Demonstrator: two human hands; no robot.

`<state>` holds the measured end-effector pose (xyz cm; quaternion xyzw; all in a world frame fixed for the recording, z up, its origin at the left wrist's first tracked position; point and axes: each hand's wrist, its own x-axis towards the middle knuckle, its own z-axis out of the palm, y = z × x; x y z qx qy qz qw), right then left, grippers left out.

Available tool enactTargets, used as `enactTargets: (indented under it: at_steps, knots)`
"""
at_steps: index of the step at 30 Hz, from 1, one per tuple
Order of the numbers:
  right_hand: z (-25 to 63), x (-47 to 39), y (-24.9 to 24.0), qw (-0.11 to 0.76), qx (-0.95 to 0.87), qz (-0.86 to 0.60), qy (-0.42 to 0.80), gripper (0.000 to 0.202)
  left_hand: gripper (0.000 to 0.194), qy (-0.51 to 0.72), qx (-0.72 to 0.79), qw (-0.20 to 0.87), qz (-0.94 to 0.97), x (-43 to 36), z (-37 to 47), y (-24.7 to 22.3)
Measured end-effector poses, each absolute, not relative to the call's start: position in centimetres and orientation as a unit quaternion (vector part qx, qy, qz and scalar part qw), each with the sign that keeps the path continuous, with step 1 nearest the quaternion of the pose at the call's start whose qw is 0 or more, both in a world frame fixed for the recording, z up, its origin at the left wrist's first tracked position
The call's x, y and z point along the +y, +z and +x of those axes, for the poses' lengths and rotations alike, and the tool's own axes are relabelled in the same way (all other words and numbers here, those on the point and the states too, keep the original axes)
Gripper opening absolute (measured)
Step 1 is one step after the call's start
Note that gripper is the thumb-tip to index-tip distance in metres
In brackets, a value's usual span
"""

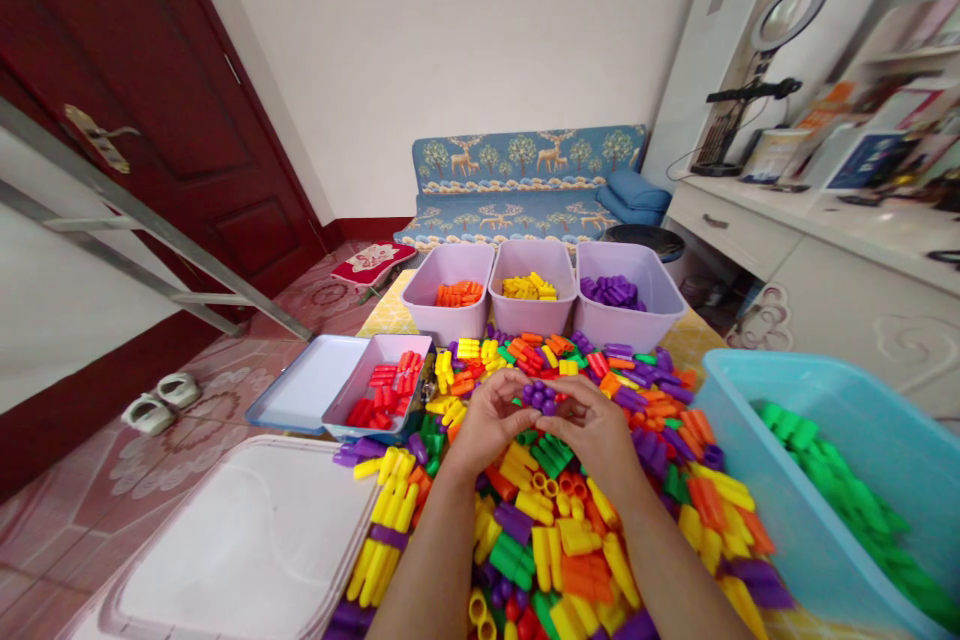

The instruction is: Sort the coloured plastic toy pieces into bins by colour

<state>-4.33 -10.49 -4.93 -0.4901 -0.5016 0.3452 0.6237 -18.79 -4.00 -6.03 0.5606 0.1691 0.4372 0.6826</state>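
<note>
My left hand (pixel 495 415) and my right hand (pixel 591 420) meet over the middle of a heap of plastic toy pieces (pixel 536 495). Between them they hold a bunch of purple bullet-shaped plastic pieces (pixel 540 398), rounded ends facing me. The fingers of both hands curl round its two sides, with the thumbs at its lower edge. Beneath and around the hands lie mixed yellow, orange, green, purple and red pieces, some joined side by side.
Three lilac bins hold orange (pixel 459 294), yellow (pixel 529 287) and purple pieces (pixel 613 292). At left, a smaller box (pixel 337 408) holds red pieces, beside lids (pixel 225 540). The turquoise tub (pixel 739 360) at right contains green pieces. A patterned sofa (pixel 517 160) stands behind; a metal ladder (pixel 150 230) leans left.
</note>
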Motion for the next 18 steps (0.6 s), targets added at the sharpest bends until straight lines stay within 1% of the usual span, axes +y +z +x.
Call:
enactTargets:
  at_steps: [3,8,12,18]
  knots:
    - [-3.97,-10.46,-5.08,0.62,-0.527,-0.488,0.317,0.034,0.031,0.449,0.184,0.672,0.56,-3.96,-18.79,-5.8]
    - [-3.73,-10.6,-4.89,0.611,-0.538,-0.491,0.309,0.032,0.024,0.437,0.209,0.681,0.549,-3.9,-18.84,-5.81]
    - [-3.76,-10.47,-4.86,0.602,-0.541,-0.503,0.303,0.03,0.026,0.438,0.22,0.691,0.531,-3.82,-18.79,-6.08]
    - [-3.6,-10.22,-5.71,0.596,-0.529,-0.515,0.316,0.023,0.036,0.473,0.273,0.676,0.494,-3.69,-18.89,-5.74]
